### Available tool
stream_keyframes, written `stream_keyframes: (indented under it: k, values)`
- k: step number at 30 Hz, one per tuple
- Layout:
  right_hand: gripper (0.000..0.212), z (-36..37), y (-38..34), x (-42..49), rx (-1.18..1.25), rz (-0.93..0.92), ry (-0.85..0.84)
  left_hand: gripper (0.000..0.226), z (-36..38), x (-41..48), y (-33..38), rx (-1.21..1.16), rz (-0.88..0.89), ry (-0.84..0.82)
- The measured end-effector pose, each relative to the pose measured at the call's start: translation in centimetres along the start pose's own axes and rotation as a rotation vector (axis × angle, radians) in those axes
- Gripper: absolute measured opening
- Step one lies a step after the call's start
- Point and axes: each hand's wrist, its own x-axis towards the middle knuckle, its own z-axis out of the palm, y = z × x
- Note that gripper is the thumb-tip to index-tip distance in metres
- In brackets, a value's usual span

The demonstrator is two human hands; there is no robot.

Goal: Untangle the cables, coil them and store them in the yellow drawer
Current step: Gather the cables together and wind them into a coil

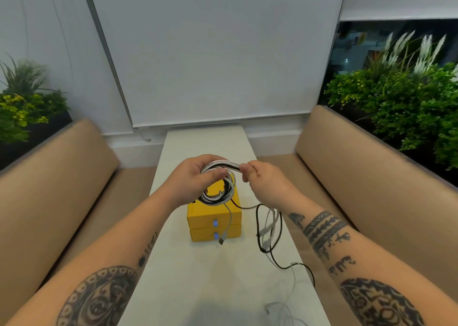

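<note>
My left hand (195,177) grips a coil of white and black cables (218,192) held in the air above the yellow drawer box (205,216). My right hand (260,177) pinches the same bundle at the top of the loop. A white cable end with a plug (222,240) hangs from the coil in front of the box. Loose black and white cable tails (269,229) drop from my right hand and trail over the white table (198,276) toward its near right edge. Both drawers of the box are shut, each with a blue pull tab.
The narrow white table runs between two tan padded benches (62,177) (371,164). Green plants (396,102) stand behind the benches on both sides. A white roller blind covers the wall ahead. More white cable (282,311) lies at the table's near right corner.
</note>
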Motion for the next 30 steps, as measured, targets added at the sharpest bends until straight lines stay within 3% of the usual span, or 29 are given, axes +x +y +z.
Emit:
stream_keyframes:
  k: [2,4,6,8,11,15,23,27,30]
  values:
    - [0.045,-0.5,0.5,0.5,0.409,0.232,-0.225,0.027,0.1,-0.2,-0.2,-0.026,0.044,0.018]
    - [0.044,-1.1,1.7,0.8,0.899,0.495,-0.619,0.034,0.5,-0.4,-0.2,-0.064,0.117,0.028]
    - [0.042,-0.9,3.3,0.9,1.187,0.542,-0.986,0.036,1.2,-0.6,0.0,-0.075,0.210,0.031]
    - [0.041,-0.3,4.2,0.8,1.333,0.509,-1.224,0.035,1.7,-0.8,0.2,-0.046,0.283,0.033]
    - [0.044,0.3,4.8,0.4,1.354,0.469,-1.323,0.031,2.3,-1.0,-0.2,-0.046,0.294,0.018]
    - [0.045,0.2,4.6,0.2,1.285,0.378,-1.316,0.024,3.2,-1.2,-0.3,-0.076,0.280,0.057]
    - [0.047,-1.0,2.6,-0.2,1.106,0.528,-1.026,0.014,4.2,-1.1,0.4,-0.222,0.170,0.185]
    - [0.055,-1.3,0.5,-0.6,0.868,0.489,-0.679,0.015,4.3,-0.8,0.2,-0.368,0.073,0.344]
    - [0.070,0.1,-0.1,-0.8,0.639,0.259,-0.292,0.017,3.5,-0.3,0.5,-0.450,0.039,0.423]
